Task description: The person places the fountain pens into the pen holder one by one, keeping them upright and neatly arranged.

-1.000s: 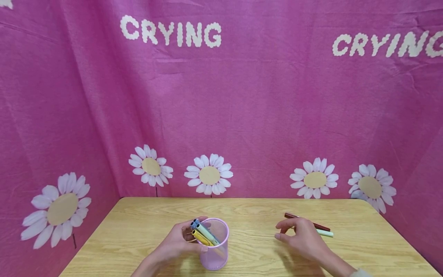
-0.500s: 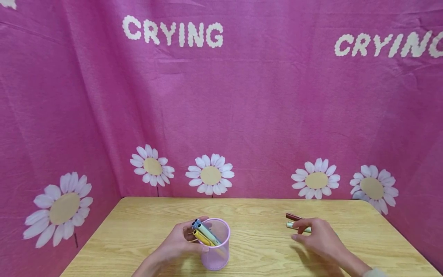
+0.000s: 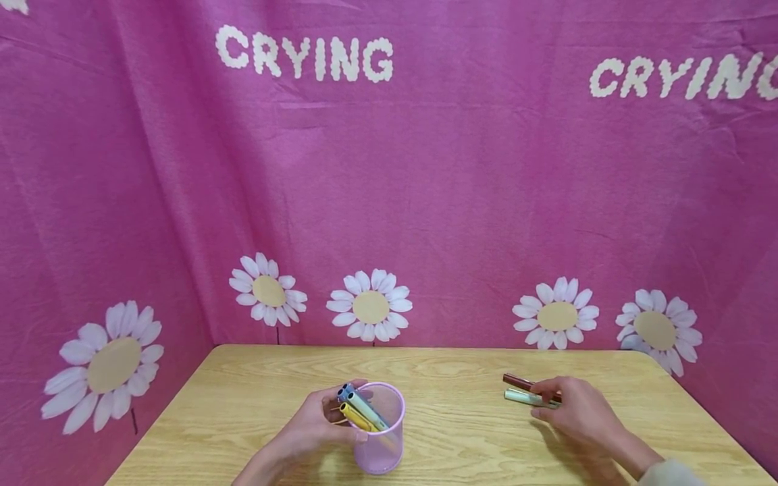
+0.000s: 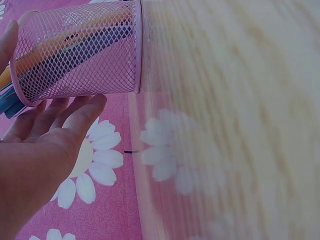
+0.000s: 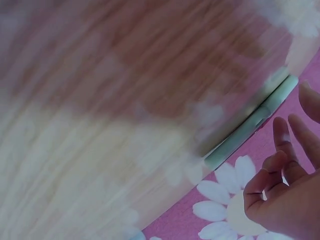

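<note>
My left hand (image 3: 306,422) holds a pink mesh pen holder (image 3: 381,452) between thumb and fingers at its upper side. Several pens stand tilted in it: a yellow pen (image 3: 357,416), a light green pen (image 3: 367,410) and blue-grey ones. The left wrist view shows the mesh wall (image 4: 107,65) with fingers along one side. To the right, a dark red pen (image 3: 514,379) and another light green pen (image 3: 518,397) lie on the table. My right hand (image 3: 580,408) hovers over their near ends, partly covering them; in the right wrist view its fingers are apart from the green pen (image 5: 250,125).
The wood-grain table (image 3: 444,432) has a rounded back edge. A pink cloth (image 3: 450,202) with daisies and lettering hangs behind it and along the sides.
My right hand has shifted right over the two pens, uncovering more of the light green one. The left hand and the pen holder stay where they were.
</note>
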A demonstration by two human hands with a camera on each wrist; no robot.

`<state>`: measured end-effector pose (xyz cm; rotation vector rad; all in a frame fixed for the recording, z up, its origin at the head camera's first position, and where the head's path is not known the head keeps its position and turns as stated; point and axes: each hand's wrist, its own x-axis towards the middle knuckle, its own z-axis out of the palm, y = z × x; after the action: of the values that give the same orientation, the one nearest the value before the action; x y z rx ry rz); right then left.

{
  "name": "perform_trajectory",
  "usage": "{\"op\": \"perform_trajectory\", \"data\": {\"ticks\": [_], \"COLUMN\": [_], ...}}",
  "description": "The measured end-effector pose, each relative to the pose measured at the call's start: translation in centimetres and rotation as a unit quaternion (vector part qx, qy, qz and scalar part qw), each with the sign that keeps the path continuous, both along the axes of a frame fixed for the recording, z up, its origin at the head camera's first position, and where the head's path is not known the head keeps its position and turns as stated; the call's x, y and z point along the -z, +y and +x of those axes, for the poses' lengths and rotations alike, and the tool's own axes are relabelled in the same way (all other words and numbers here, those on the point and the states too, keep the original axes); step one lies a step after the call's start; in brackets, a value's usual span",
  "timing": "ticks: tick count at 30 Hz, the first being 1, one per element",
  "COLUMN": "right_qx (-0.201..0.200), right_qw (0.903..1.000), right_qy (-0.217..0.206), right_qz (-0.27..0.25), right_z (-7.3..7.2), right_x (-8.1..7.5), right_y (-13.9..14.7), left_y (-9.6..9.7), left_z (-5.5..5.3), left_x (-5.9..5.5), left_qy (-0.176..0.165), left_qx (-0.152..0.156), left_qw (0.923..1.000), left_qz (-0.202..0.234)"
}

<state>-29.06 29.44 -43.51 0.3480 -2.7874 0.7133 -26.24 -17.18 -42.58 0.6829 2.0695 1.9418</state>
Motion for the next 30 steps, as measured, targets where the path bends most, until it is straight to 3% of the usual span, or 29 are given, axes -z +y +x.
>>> {"op": "perform_trajectory", "data": {"ticks": [13,21,30], "right_qx": [-0.040,-0.038,-0.051], "right_qw": [0.9967,0.9968,0.9969], "right_qy": [0.012,-0.010,-0.007], "right_qz": [0.070,0.070,0.060], "right_z": [-1.5,-1.8,-1.6], "right_x": [-0.3,-0.2,0.1], "right_y": [0.5,0.5,0.6], "left_y": [0.0,0.0,0.0], "left_z": [-0.2,0.0,-0.1], "left_x": [0.2,0.1,0.1], "left_qy": [0.008,0.008,0.008], "left_qx": [0.009,0.000,0.005], "left_qw": [0.9999,1.0000,1.0000], "left_qz": [0.006,-0.002,-0.001]}}
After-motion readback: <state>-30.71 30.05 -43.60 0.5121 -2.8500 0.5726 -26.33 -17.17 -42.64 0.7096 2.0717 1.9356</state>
